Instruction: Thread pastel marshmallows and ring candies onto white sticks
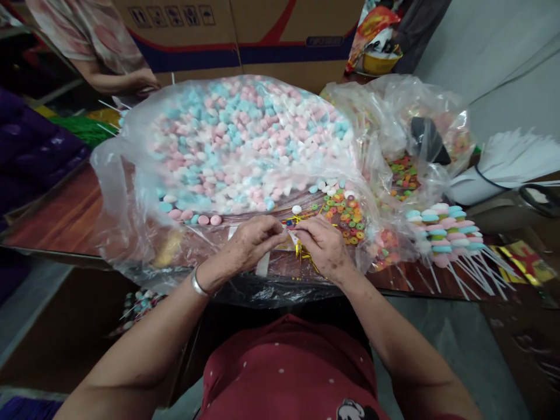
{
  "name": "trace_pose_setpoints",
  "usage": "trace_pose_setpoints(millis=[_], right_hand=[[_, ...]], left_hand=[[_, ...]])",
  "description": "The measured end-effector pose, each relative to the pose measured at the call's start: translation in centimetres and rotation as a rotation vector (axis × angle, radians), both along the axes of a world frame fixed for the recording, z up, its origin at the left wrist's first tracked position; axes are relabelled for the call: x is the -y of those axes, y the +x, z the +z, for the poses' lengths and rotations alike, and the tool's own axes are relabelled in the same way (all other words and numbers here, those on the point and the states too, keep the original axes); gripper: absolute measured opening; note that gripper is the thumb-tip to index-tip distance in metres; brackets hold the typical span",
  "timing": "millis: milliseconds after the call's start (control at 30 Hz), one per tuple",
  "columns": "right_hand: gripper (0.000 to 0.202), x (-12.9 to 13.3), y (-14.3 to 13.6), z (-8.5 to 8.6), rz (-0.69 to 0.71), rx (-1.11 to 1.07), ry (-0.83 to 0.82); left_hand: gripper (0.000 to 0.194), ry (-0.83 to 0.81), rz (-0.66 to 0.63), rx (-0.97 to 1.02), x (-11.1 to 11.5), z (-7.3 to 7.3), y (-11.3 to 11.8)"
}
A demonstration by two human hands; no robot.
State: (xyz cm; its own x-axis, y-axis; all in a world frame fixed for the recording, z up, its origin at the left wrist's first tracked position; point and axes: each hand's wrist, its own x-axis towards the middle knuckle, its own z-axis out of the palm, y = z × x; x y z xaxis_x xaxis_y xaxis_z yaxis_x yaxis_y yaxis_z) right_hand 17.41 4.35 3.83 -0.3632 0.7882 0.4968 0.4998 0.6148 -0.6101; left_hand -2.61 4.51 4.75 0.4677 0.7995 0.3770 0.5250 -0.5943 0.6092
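My left hand [252, 242], with a metal bangle on its wrist, is closed with fingertips pinched at the table's front edge. My right hand [322, 245] faces it, its fingers also closed together. Something small and whitish shows between the two hands, too small to make out. Yellow twist ties [298, 247] lie under and around my right hand. Just beyond are green, orange and red ring candies [345, 216]. A large clear bag of pink, blue and white candies [245, 140] spreads behind both hands.
Candy skewers [452, 230] on white sticks lie at the right, near a bundle of white strips [511, 160]. A cardboard box [262, 35] stands behind. Another person's hand [144, 79] is at the upper left. An open carton [65, 321] sits below left.
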Motion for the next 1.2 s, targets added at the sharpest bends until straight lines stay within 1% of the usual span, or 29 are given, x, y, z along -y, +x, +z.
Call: trace_pose_setpoints(millis=[133, 267, 333, 433, 500, 567, 633, 700, 733, 800, 833, 867, 900, 967, 1033, 1067, 1133, 1200], right_hand=[[0.023, 1.4, 1.4, 0.2, 0.006, 0.022, 0.106], [0.042, 2.9, 2.6, 0.3, -0.077, 0.089, 0.214], [0.047, 3.6, 3.1, 0.2, -0.125, 0.109, 0.254], [0.049, 4.2, 3.6, 0.0, -0.169, 0.108, 0.292], [0.049, 4.6, 3.7, 0.0, -0.189, 0.111, 0.307], [0.048, 5.0, 3.8, 0.2, -0.192, 0.119, 0.321], [0.045, 5.4, 4.5, 0.5, -0.197, 0.129, 0.313], [0.037, 5.9, 6.5, 0.9, -0.276, 0.143, 0.299], [0.031, 6.2, 7.9, 1.1, -0.359, 0.152, 0.301], [0.02, 7.0, 11.7, 1.3, -0.638, 0.226, 0.378], [0.018, 7.3, 13.8, 1.2, -0.774, 0.305, 0.387], [0.018, 7.7, 15.8, 1.0, -0.894, 0.426, 0.373], [0.02, 8.0, 17.6, 0.7, -0.968, 0.571, 0.322], [0.025, 8.6, 20.2, -0.1, -1.024, 0.8, 0.209], [0.03, 8.9, 21.6, -0.9, -1.01, 0.923, 0.153], [0.032, 9.0, 21.9, -1.2, -0.994, 0.952, 0.157], [0.036, 9.0, 22.1, -1.3, -0.99, 0.943, 0.236], [0.033, 9.0, 22.1, -0.8, -1.039, 0.835, 0.363]], left_hand=[[0.025, -0.042, -0.035, 0.022, 1.0, -0.1, 1.1], [0.029, -0.072, -0.116, -0.008, 2.2, 0.1, 2.4], [0.028, -0.132, -0.145, 0.009, 2.7, 0.1, 3.2], [0.016, -0.25, -0.19, 0.086, 3.2, -0.2, 4.2], [0.015, -0.224, -0.218, 0.123, 3.3, -0.5, 4.8], [0.019, -0.12, -0.225, 0.127, 3.3, -0.8, 5.1], [0.019, -0.02, -0.214, 0.125, 3.3, -1.0, 5.3], [0.019, 0.02, -0.194, 0.118, 3.4, -1.2, 5.3], [0.02, 0.023, -0.18, 0.116, 3.5, -1.2, 5.3], [0.021, 0.014, -0.147, 0.109, 3.6, -1.4, 5.0], [0.021, 0.008, -0.13, 0.107, 3.6, -1.5, 4.9], [0.022, 0.002, -0.115, 0.109, 3.6, -1.5, 4.8], [0.023, -0.009, -0.107, 0.113, 3.6, -1.5, 4.7], [0.025, -0.05, -0.108, 0.126, 3.6, -1.6, 4.6], [0.027, -0.095, -0.118, 0.138, 3.6, -1.7, 4.6], [0.028, -0.117, -0.12, 0.143, 3.5, -1.8, 4.5], [0.029, -0.158, -0.112, 0.155, 3.5, -2.0, 4.4], [0.028, -0.198, -0.094, 0.18, 3.5, -2.3, 4.1]])
